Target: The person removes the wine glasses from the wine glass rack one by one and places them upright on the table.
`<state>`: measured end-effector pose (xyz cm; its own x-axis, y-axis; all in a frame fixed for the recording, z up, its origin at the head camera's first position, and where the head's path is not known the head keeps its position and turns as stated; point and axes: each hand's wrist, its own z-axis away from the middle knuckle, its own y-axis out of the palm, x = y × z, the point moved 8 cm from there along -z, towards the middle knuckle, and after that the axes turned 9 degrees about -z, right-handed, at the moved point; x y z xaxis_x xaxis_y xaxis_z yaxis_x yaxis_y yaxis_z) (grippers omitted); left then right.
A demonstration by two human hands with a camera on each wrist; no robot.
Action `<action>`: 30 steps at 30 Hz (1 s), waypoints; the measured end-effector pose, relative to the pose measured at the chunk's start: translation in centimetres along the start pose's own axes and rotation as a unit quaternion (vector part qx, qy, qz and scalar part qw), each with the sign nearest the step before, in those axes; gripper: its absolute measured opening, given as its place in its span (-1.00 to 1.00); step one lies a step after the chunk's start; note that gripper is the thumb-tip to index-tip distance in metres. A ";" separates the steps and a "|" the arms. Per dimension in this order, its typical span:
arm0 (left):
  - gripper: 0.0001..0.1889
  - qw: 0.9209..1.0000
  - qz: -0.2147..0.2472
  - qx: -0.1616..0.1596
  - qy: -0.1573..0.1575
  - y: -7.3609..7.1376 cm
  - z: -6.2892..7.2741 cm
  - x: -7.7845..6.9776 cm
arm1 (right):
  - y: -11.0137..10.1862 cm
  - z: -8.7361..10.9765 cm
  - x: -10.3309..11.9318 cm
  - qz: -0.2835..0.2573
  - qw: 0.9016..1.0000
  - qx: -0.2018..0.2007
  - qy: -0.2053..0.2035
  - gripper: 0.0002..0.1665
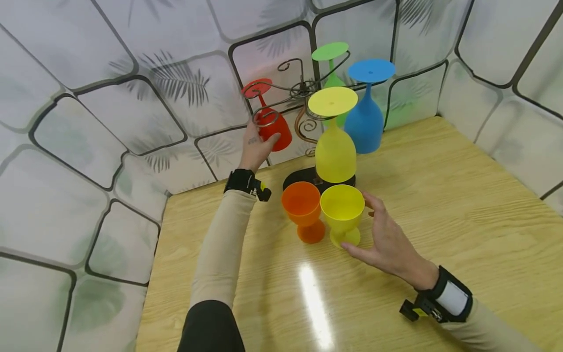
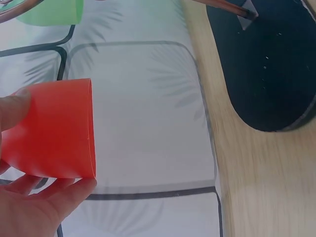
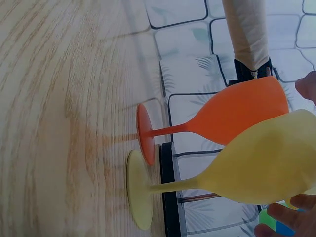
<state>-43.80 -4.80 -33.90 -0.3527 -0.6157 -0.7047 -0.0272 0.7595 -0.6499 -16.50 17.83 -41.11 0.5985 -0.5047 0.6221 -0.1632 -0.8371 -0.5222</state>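
Note:
A red plastic goblet (image 1: 274,128) hangs upside down at the left of a wire stemware rack (image 1: 303,89). My left hand (image 1: 257,146) holds its bowl, thumb on one side and fingers along the other; the left wrist view shows the red bowl (image 2: 54,129) close up. On the table, a yellow goblet (image 1: 342,205) stands upright next to an upright orange goblet (image 1: 303,203). My right hand (image 1: 391,244) is spread beside the yellow one. In the right wrist view its fingers lie close to the yellow bowl (image 3: 266,163), with the thumb apart; contact is unclear.
Upside down on the rack hang another yellow goblet (image 1: 336,151), a blue goblet (image 1: 366,122) and a green goblet (image 1: 332,51). The rack's black oval base (image 1: 296,177) stands behind the upright goblets on a wooden table (image 1: 440,195), near the patterned backdrop (image 1: 176,122).

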 end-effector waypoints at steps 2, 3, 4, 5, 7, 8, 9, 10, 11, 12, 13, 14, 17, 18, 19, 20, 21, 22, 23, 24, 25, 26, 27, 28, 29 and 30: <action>-0.16 1.000 0.002 -0.003 0.007 -0.4 0.4 0.1 | 0.1 -0.1 0.0 -0.002 1.000 0.001 0.001 0.30; -0.16 1.000 0.004 -0.005 0.008 -0.5 0.5 0.3 | 0.2 -0.1 0.0 -0.003 1.000 0.000 0.001 0.30; -0.16 1.000 0.006 -0.007 0.009 -0.6 0.7 0.4 | 0.2 -0.1 0.0 -0.004 1.000 -0.001 0.000 0.30; -0.16 1.000 0.008 -0.009 0.010 -0.8 0.9 0.5 | 0.2 -0.2 0.0 -0.003 1.000 -0.003 0.000 0.30; -0.16 1.000 0.013 -0.012 0.011 -0.9 1.2 0.8 | 0.0 -0.3 0.1 -0.002 1.000 -0.012 -0.005 0.30; -0.16 1.000 0.014 -0.012 0.012 -0.9 1.4 0.9 | -0.2 -0.3 0.1 -0.001 1.000 -0.017 -0.007 0.30; -0.16 1.000 0.015 -0.014 0.015 -1.0 1.5 1.0 | -0.4 -0.4 0.1 -0.001 1.000 -0.023 -0.010 0.30; -0.17 1.000 0.016 -0.015 0.020 -1.1 1.6 1.0 | -0.7 -0.5 0.2 -0.001 1.000 -0.029 -0.013 0.30; -0.17 0.999 0.018 -0.015 0.022 -1.2 1.8 1.1 | -0.9 -0.6 0.3 -0.001 0.999 -0.035 -0.019 0.30; -0.17 0.999 0.017 -0.016 0.022 -1.3 2.0 1.2 | -1.1 -0.7 0.3 -0.003 0.999 -0.039 -0.021 0.29; -0.18 0.999 0.016 -0.017 0.021 -1.4 2.2 1.4 | -1.3 -0.8 0.2 -0.004 0.999 -0.042 -0.022 0.30; -0.18 1.000 0.017 -0.018 0.018 -1.6 2.4 1.5 | -1.5 -0.9 0.3 -0.005 0.999 -0.045 -0.025 0.30; -0.18 1.000 0.015 -0.017 0.010 -2.0 3.2 1.8 | -1.9 -1.0 0.2 -0.006 0.999 -0.044 -0.025 0.31; -0.18 1.000 0.012 -0.016 0.009 -2.1 3.4 1.9 | -2.1 -0.9 0.2 -0.006 0.999 -0.042 -0.022 0.32; -0.18 1.000 0.011 -0.016 0.011 -2.1 3.6 1.9 | -2.2 -0.9 0.2 -0.002 0.999 -0.042 -0.023 0.32; -0.18 1.000 0.011 -0.015 0.014 -2.2 3.8 1.9 | -2.4 -1.0 0.3 -0.001 0.999 -0.045 -0.026 0.32; -0.19 1.000 0.010 -0.015 0.017 -2.2 4.0 1.8 | -2.5 -1.0 0.2 0.002 0.999 -0.044 -0.023 0.32; -0.19 1.000 0.011 -0.016 0.020 -2.2 4.2 1.8 | -2.7 -1.1 0.3 0.003 0.999 -0.047 -0.027 0.32; -0.19 1.000 0.012 -0.017 0.022 -2.3 4.3 1.8 | -2.9 -1.1 0.3 0.004 0.998 -0.049 -0.030 0.31; -0.19 1.000 0.012 -0.019 0.022 -2.4 4.5 1.9 | -3.0 -1.2 0.4 0.005 0.998 -0.052 -0.034 0.31; -0.19 0.999 0.012 -0.020 0.023 -2.5 4.7 1.9 | -3.1 -1.4 0.4 0.005 0.998 -0.054 -0.037 0.31; -0.19 0.999 0.011 -0.022 0.024 -2.6 4.8 1.9 | -3.2 -1.5 0.5 0.003 0.998 -0.054 -0.037 0.31; -0.20 0.999 0.012 -0.025 0.027 -2.8 5.0 1.9 | -3.2 -1.6 0.5 0.002 0.998 -0.053 -0.037 0.32; -0.20 0.999 0.011 -0.027 0.029 -2.9 5.1 2.0 | -3.2 -1.7 0.6 0.000 0.998 -0.053 -0.040 0.32; -0.20 0.999 0.009 -0.028 0.031 -3.0 5.3 2.0 | -3.2 -1.8 0.6 -0.002 0.998 -0.052 -0.039 0.31; -0.20 0.999 0.006 -0.029 0.035 -3.1 5.4 2.0 | -3.2 -1.9 0.6 -0.004 0.998 -0.050 -0.039 0.31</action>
<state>-39.34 -9.53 -34.82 -0.4178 -0.5915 -0.6897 -0.0752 0.7790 -0.6225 -17.11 19.75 -37.94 0.6587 -0.4834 0.5766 -0.2340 -0.8599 -0.4537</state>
